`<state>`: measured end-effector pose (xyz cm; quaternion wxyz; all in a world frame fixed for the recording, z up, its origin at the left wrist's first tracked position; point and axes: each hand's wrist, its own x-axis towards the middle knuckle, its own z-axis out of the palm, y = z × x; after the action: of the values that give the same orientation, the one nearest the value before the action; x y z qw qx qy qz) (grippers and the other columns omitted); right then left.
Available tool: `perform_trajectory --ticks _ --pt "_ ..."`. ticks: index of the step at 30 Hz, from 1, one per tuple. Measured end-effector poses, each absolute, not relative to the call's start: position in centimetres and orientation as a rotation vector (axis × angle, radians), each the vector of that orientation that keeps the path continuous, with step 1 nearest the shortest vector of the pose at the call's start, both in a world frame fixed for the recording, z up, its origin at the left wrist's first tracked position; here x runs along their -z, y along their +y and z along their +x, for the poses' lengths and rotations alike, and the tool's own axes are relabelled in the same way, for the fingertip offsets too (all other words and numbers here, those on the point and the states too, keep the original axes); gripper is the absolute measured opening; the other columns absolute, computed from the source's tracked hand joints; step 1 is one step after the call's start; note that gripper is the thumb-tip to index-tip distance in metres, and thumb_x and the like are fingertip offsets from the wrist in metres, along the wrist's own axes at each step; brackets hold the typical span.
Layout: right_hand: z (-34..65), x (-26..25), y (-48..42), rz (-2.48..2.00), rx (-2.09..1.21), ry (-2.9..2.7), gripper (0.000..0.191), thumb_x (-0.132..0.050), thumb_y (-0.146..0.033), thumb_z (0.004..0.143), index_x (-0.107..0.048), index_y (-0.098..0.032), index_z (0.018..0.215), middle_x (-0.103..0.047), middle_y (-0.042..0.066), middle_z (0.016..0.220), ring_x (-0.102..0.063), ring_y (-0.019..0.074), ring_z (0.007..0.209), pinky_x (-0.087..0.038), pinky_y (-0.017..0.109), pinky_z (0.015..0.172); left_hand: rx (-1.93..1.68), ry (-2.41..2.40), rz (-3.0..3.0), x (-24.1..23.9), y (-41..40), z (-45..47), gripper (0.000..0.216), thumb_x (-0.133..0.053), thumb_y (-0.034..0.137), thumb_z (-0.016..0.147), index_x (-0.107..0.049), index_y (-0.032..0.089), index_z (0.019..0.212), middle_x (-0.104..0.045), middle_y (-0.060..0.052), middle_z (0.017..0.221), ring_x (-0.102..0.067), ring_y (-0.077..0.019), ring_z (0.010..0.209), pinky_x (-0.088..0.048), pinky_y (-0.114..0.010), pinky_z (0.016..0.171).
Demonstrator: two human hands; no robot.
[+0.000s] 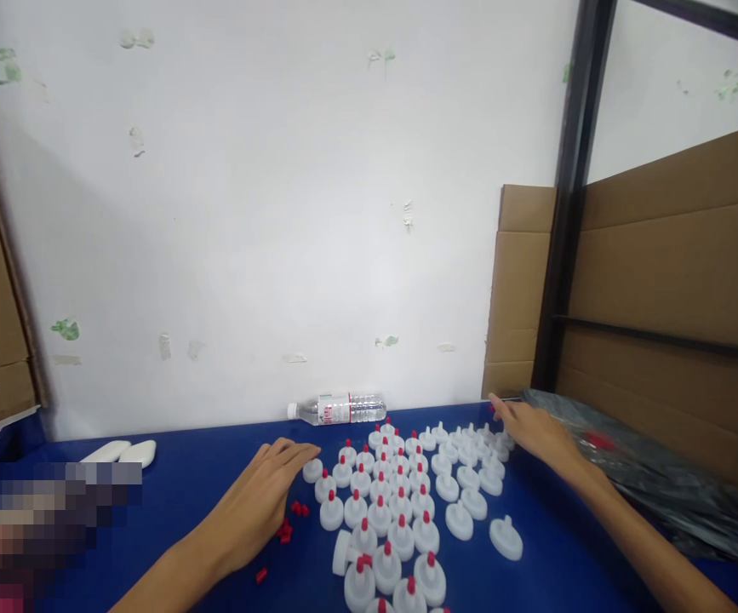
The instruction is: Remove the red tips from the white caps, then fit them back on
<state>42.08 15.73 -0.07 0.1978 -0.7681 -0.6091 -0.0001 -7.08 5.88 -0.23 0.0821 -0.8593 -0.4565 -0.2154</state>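
My left hand (267,489) reaches in from the left, its fingers closed over the top of a white nozzle cap (311,471) standing at the left end of the group. The fingers hide that cap's tip. Several more white caps with red tips (380,515) stand in the middle, one lying on its side (341,552). Farther right are several white caps without red tips (460,519). Behind these, my right hand (531,430) is closed at the fingertips, where a small red tip cap (491,408) shows in part.
Loose red tip caps (285,530) lie beside my left hand on the blue table (215,464). A clear bottle (340,409) lies against the wall. Two white oval objects (139,453) are at left. Dark plastic bags (649,477) lie under my right arm, near cardboard (675,272) and a black post.
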Motion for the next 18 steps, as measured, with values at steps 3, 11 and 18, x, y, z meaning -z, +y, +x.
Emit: perform_trajectory --ticks 3,11,18 --pt "41.9 -0.2 15.4 -2.125 0.01 -1.689 0.032 -0.061 -0.044 0.101 -0.065 -0.018 0.12 -0.067 0.007 0.118 -0.067 0.0199 0.099 -0.058 0.041 0.087 0.67 -1.363 -2.548 -0.2 6.8 -7.6 0.054 -0.038 0.001 0.095 -0.066 0.028 0.132 -0.071 -0.006 0.128 -0.065 -0.0242 0.115 -0.052 -0.044 0.1" --pt "40.2 -2.4 14.2 -1.873 0.089 -1.678 0.038 -0.045 -0.047 0.106 -0.069 -0.018 0.1 -0.072 0.007 0.094 -0.068 0.0201 0.086 -0.053 0.038 0.084 0.742 -1.323 -2.447 -0.9 7.5 -8.2 0.027 -0.05 0.02 0.101 -0.076 0.023 0.096 -0.075 -0.004 0.092 -0.066 -0.0245 0.085 -0.05 -0.034 0.074" --pt "33.6 -5.5 9.1 -1.313 0.167 -1.827 0.042 -0.041 -0.054 0.104 -0.069 -0.023 0.112 -0.073 0.01 0.118 -0.067 0.0266 0.106 -0.05 0.039 0.094 0.892 -1.116 -2.386 -3.2 3.8 -5.5 0.029 -0.042 0.029 0.11 -0.071 0.023 0.105 -0.076 -0.005 0.101 -0.069 -0.0205 0.089 -0.048 -0.034 0.081"
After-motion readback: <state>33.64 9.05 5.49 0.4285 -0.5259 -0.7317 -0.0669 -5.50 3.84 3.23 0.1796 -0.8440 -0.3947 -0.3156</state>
